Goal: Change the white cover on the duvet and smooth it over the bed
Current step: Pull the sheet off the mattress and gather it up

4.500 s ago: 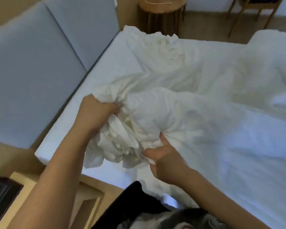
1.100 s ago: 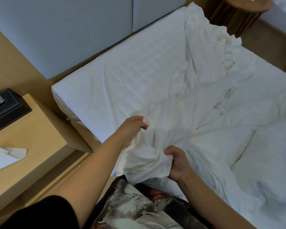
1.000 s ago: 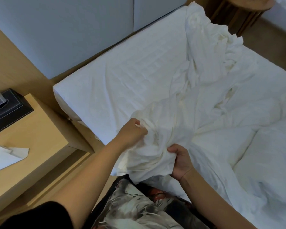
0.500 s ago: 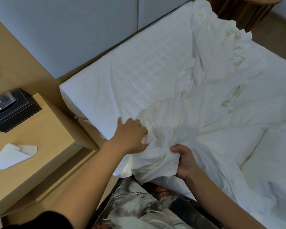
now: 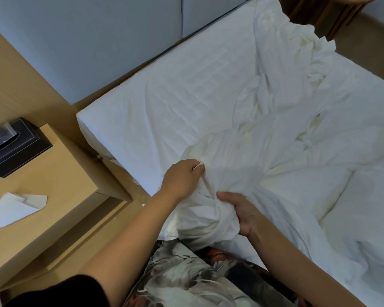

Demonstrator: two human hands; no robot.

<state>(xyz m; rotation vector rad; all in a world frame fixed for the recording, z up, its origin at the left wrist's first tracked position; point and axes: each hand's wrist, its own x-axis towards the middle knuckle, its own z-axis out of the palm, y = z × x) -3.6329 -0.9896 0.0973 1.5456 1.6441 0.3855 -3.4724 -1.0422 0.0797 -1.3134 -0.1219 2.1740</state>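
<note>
A crumpled white duvet cover (image 5: 228, 165) lies bunched across the bed (image 5: 155, 103), trailing up toward the far corner. The puffy white duvet (image 5: 341, 207) fills the right side. My left hand (image 5: 182, 178) pinches a thin white tie or fold at the bunch's upper left edge. My right hand (image 5: 242, 209) grips the gathered fabric of the same bunch from the right, near the bed's near edge.
A wooden bedside table (image 5: 42, 187) stands left of the bed, carrying a black tissue box (image 5: 11, 147) and a white folded paper (image 5: 13, 207). A grey padded headboard (image 5: 98, 41) backs the bed. A round wooden table (image 5: 328, 12) sits at the far right.
My left hand has closed from lying flat on the bunch to pinching a small piece of it. My right hand keeps its grip. The view shifted slightly.
</note>
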